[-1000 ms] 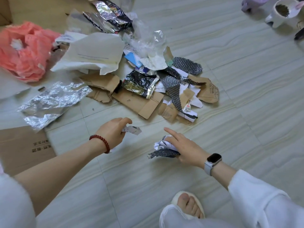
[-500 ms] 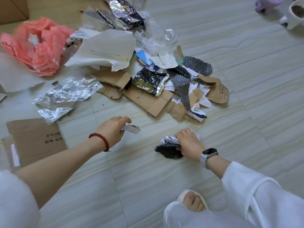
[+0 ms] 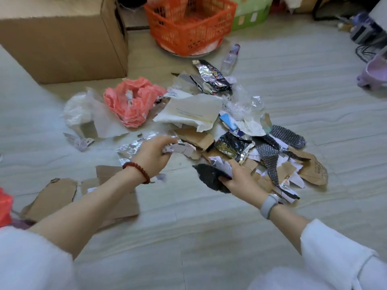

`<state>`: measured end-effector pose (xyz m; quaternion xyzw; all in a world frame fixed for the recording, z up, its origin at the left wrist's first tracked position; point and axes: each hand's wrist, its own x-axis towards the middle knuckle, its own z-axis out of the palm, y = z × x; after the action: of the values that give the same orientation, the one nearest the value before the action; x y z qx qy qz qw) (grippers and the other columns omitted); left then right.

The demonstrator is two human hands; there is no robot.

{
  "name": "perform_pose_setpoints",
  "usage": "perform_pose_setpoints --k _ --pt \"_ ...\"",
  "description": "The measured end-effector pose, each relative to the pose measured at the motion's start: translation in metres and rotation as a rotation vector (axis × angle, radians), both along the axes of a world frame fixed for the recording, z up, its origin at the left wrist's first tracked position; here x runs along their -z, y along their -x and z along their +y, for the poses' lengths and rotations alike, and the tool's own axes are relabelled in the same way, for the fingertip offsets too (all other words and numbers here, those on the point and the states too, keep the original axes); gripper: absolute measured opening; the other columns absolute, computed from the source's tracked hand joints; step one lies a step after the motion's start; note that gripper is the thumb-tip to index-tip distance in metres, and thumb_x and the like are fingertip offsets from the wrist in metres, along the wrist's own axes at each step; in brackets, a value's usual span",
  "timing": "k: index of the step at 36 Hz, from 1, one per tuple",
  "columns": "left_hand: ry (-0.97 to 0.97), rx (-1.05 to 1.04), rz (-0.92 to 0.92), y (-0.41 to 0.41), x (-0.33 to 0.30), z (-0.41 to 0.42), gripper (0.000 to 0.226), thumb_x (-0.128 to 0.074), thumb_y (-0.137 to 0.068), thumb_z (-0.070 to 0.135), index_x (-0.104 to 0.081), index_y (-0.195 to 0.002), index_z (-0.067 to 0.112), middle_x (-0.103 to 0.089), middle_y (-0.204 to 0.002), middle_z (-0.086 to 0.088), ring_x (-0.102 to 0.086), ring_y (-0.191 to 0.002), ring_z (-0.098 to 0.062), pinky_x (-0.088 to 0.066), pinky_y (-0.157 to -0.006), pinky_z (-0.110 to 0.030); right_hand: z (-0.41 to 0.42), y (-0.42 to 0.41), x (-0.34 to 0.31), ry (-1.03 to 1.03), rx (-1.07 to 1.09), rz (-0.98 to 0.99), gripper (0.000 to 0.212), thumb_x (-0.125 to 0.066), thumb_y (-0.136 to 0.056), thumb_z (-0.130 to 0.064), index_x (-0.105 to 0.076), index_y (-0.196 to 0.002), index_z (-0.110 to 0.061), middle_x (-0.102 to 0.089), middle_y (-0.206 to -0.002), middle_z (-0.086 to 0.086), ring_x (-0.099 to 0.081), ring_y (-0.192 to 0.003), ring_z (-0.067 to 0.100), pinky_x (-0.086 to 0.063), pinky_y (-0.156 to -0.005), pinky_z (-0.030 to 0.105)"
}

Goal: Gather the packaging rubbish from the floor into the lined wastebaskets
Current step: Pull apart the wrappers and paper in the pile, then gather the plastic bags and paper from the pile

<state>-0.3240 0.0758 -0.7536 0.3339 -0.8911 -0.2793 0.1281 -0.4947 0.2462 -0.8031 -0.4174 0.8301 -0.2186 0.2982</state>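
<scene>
A heap of packaging rubbish [image 3: 230, 130] lies on the tiled floor: torn cardboard, foil wrappers, white paper, black mesh wrap. My left hand [image 3: 154, 154], with a red bead bracelet, grips a small white paper scrap [image 3: 180, 148] above a sheet of crumpled foil [image 3: 129, 148]. My right hand [image 3: 240, 177], with a watch on its wrist, holds a black wrapper piece [image 3: 209, 176] together with crumpled white paper [image 3: 219, 164], lifted off the floor near the heap's front edge. An orange basket [image 3: 190, 24] stands at the back.
A large cardboard box [image 3: 62, 38] stands at the back left. A pink plastic bag [image 3: 132, 103] and a white bag [image 3: 77, 111] lie left of the heap. Flat cardboard pieces [image 3: 52, 195] lie under my left arm. A clear bottle [image 3: 230, 57] lies near the basket. A lilac object [image 3: 374, 74] sits far right.
My right hand closed on the black wrapper and white paper and raised them off the floor. My left hand moved forward with its scrap. The view tilted up, showing the box and basket.
</scene>
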Motion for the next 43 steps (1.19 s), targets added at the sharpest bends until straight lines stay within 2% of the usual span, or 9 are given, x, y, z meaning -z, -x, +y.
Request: perform_pose_setpoints --k 3,7,13,18,22,25,29,33,43 --pt "0.06 -0.141 0.07 -0.04 -0.048 -0.028 0.031 -0.058 -0.083 -0.002 -0.062 -0.113 0.006 -0.063 -0.108 -0.011 -0.055 -0.099 -0.021 -0.035 -0.084 -0.017 -0.06 -0.023 -0.042 0.139 -0.056 -0.045 0.035 -0.062 -0.085 -0.021 -0.044 -0.114 -0.015 -0.055 -0.101 0.007 -0.054 -0.09 0.027 -0.038 -0.068 0.03" --pt "0.099 -0.36 0.139 -0.11 -0.106 -0.057 0.031 -0.054 -0.082 -0.005 -0.064 -0.107 0.009 -0.058 -0.091 -0.002 -0.052 -0.084 -0.016 -0.037 -0.076 -0.02 -0.128 -0.077 -0.094 0.272 -0.202 -0.175 0.026 -0.064 -0.084 -0.015 -0.043 -0.1 -0.016 -0.053 -0.09 -0.001 -0.052 -0.086 0.02 -0.039 -0.069 0.03" --pt "0.222 -0.677 0.176 -0.234 -0.141 -0.069 0.024 -0.056 -0.081 0.007 -0.066 -0.103 0.006 -0.064 -0.098 -0.015 -0.057 -0.093 -0.03 -0.039 -0.077 -0.028 -0.197 -0.191 -0.132 0.368 -0.392 -0.338 0.042 -0.066 -0.075 -0.02 -0.048 -0.113 -0.015 -0.06 -0.108 0.006 -0.057 -0.102 0.022 -0.048 -0.089 0.041" --pt "0.109 -0.819 0.013 -0.334 -0.099 -0.056 0.028 -0.06 -0.08 0.003 -0.065 -0.107 0.011 -0.053 -0.1 -0.012 -0.054 -0.097 -0.029 -0.031 -0.076 -0.019 -0.226 -0.28 -0.134 0.359 -0.377 -0.652 0.027 -0.062 -0.083 -0.007 -0.052 -0.105 -0.017 -0.063 -0.103 0.002 -0.059 -0.098 0.018 -0.051 -0.084 0.033" --pt "-0.244 -0.725 -0.268 -0.394 -0.068 -0.044 0.084 -0.062 -0.052 0.051 -0.043 -0.131 0.027 -0.05 -0.127 0.0 -0.049 -0.118 -0.02 -0.038 -0.1 -0.04 -0.241 -0.339 -0.125 0.282 -0.439 -0.702 0.029 -0.063 -0.081 -0.006 -0.053 -0.109 -0.007 -0.063 -0.107 0.012 -0.061 -0.098 0.023 -0.051 -0.087 0.037" --pt "-0.179 -0.783 -0.404 -0.434 -0.056 -0.04 0.072 -0.064 -0.06 0.049 -0.045 -0.128 0.035 -0.049 -0.131 0.004 -0.043 -0.125 -0.019 -0.03 -0.105 -0.05 -0.25 -0.377 -0.12 0.146 -0.544 -0.725 0.041 -0.068 -0.081 -0.012 -0.049 -0.114 0.004 -0.062 -0.11 0.02 -0.063 -0.098 0.027 -0.054 -0.084 0.035" --pt "0.088 -1.041 -0.223 -0.482 -0.047 -0.038 0.032 -0.057 -0.081 0.026 -0.061 -0.112 0.023 -0.055 -0.118 -0.007 -0.051 -0.114 -0.031 -0.038 -0.099 -0.046 -0.257 -0.42 -0.116 0.024 -0.795 -0.467 0.057 -0.066 -0.084 -0.026 -0.042 -0.133 -0.014 -0.055 -0.122 0.008 -0.056 -0.099 0.016 -0.047 -0.071 0.012" --pt "0.182 -1.133 -0.026 -0.498 -0.037 -0.036 0.028 -0.05 -0.085 0.013 -0.061 -0.11 0.012 -0.054 -0.116 -0.013 -0.053 -0.109 -0.034 -0.041 -0.096 -0.044 -0.255 -0.443 -0.101 0.094 -1.081 -0.02 0.062 -0.058 -0.088 -0.032 -0.033 -0.142 -0.014 -0.038 -0.146 0.004 -0.037 -0.132 0.017 -0.028 -0.104 0.023" --pt "0.162 -0.818 0.032 -0.416 -0.033 -0.073 0.035 -0.046 -0.079 0.02 -0.063 -0.107 0.009 -0.059 -0.111 -0.01 -0.054 -0.108 -0.028 -0.041 -0.097 -0.04 -0.267 -0.387 -0.108 0.425 -1.025 0.033 0.027 -0.05 -0.089 -0.009 -0.063 -0.114 -0.01 -0.067 -0.11 0.005 -0.062 -0.099 0.019 -0.049 -0.089 0.034"
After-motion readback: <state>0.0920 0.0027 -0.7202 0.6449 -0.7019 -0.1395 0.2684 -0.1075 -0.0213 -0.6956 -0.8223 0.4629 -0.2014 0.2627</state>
